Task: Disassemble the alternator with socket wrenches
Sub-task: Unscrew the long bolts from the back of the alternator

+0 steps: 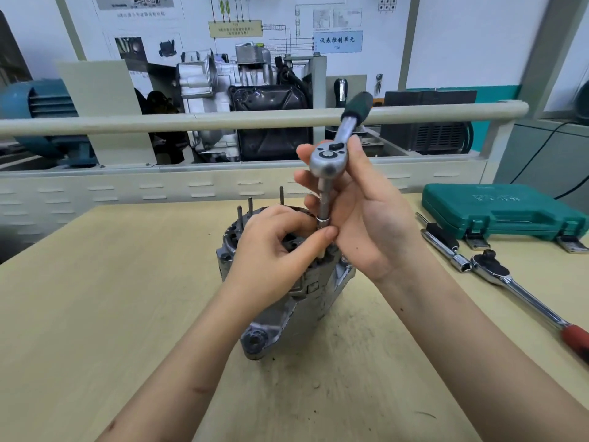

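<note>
The alternator stood on end near the middle of the wooden table, with thin studs poking up from its top. The left hand rested on top of it, and its thumb and fingers pinched the bottom of the long bar, most likely to steer the socket down onto a bolt. The right hand curled around the bar and the head of the ratchet, probably to keep the tool straight up while it was being set in place. The green handle pointed up and away from the person. Further right, two more wrenches lay flat on the table, one with a dark grip and one with a red grip, close enough to reach. Behind them sat a shut green case; the raised words on its lid were too blurry to read. A blue sign on the wall read "仪表控制单元".
</note>
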Action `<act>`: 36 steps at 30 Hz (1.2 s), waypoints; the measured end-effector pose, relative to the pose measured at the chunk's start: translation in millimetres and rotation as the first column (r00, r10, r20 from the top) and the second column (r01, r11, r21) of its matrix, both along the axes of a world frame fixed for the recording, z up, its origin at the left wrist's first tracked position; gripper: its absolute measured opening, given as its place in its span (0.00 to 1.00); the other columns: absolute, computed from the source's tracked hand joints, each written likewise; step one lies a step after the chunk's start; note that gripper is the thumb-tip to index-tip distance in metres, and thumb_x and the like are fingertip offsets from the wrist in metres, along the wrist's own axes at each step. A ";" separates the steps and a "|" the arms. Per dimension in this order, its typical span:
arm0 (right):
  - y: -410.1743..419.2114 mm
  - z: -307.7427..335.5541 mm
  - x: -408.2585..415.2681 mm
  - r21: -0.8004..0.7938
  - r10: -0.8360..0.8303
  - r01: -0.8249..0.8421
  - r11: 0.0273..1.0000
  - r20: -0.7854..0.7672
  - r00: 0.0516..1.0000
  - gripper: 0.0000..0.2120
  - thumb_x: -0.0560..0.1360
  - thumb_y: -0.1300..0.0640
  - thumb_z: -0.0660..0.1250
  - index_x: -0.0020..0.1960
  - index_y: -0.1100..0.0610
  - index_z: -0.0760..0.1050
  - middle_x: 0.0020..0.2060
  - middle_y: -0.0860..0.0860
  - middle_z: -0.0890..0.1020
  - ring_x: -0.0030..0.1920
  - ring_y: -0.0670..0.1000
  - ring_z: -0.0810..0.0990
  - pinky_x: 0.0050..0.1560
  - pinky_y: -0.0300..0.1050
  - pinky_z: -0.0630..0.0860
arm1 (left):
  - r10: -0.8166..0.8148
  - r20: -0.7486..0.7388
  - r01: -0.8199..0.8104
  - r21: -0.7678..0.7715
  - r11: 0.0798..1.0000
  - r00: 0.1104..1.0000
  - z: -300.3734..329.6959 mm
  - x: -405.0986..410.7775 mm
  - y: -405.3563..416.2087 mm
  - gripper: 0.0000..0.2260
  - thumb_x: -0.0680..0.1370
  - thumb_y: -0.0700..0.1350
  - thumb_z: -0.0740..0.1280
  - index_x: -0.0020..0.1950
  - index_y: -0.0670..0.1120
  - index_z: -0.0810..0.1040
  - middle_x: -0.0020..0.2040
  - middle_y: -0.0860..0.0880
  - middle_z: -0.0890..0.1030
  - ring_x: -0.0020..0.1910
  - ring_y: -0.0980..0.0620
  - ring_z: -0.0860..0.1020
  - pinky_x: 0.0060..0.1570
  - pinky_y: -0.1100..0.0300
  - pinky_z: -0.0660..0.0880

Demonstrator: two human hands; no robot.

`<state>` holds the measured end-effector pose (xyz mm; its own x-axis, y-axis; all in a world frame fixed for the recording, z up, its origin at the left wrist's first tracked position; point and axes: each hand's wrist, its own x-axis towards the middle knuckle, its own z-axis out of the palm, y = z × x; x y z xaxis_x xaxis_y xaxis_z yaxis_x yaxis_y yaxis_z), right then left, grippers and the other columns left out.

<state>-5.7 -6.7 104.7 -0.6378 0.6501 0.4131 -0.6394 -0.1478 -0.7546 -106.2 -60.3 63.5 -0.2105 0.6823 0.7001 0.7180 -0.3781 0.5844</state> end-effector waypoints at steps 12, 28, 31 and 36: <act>5.8 -2.9 0.1 -0.013 -0.060 0.059 0.998 -0.067 0.996 0.13 0.66 0.50 0.62 0.46 0.57 0.73 0.37 0.49 0.83 0.35 0.47 0.81 0.35 0.39 0.76 | 0.029 -0.010 -0.029 0.043 0.999 1.000 0.1 1.9 2.4 0.06 0.68 0.58 0.64 0.31 0.60 0.71 0.33 0.59 0.76 0.37 0.64 0.73 0.42 0.63 0.70; 0.5 -20.4 -6.9 0.320 -0.334 0.291 0.902 0.087 0.939 0.09 0.81 0.60 0.52 0.49 0.54 0.70 0.30 0.47 0.78 0.35 0.45 0.79 0.40 0.37 0.76 | 0.051 -0.235 -0.064 -0.045 0.997 0.971 37.9 -18.2 -25.9 0.12 0.68 0.60 0.60 0.36 0.57 0.79 0.36 0.60 0.81 0.43 0.64 0.76 0.43 0.66 0.71; 0.9 -21.0 -8.0 0.339 -0.345 0.297 0.893 0.091 0.934 0.09 0.81 0.59 0.52 0.49 0.53 0.71 0.29 0.46 0.77 0.32 0.45 0.77 0.36 0.37 0.75 | 0.104 -0.035 -0.101 0.096 0.990 0.994 49.5 -24.4 -28.0 0.08 0.72 0.55 0.63 0.36 0.56 0.78 0.37 0.63 0.81 0.38 0.68 0.76 0.38 0.77 0.68; -1.7 -24.6 -11.0 0.316 -0.360 0.330 0.890 0.038 0.932 0.14 0.81 0.55 0.49 0.50 0.52 0.73 0.29 0.46 0.77 0.29 0.44 0.74 0.32 0.35 0.72 | -0.060 0.287 0.015 0.159 0.987 0.956 61.2 -3.4 -3.4 0.05 0.72 0.55 0.65 0.44 0.56 0.77 0.36 0.63 0.82 0.39 0.64 0.79 0.39 0.68 0.74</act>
<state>-16.7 -8.3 80.1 -0.4409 0.6913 0.5724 -0.5335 0.3110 -0.7866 -109.6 -63.7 124.8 -0.3961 0.5824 0.7099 0.5101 -0.5032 0.6975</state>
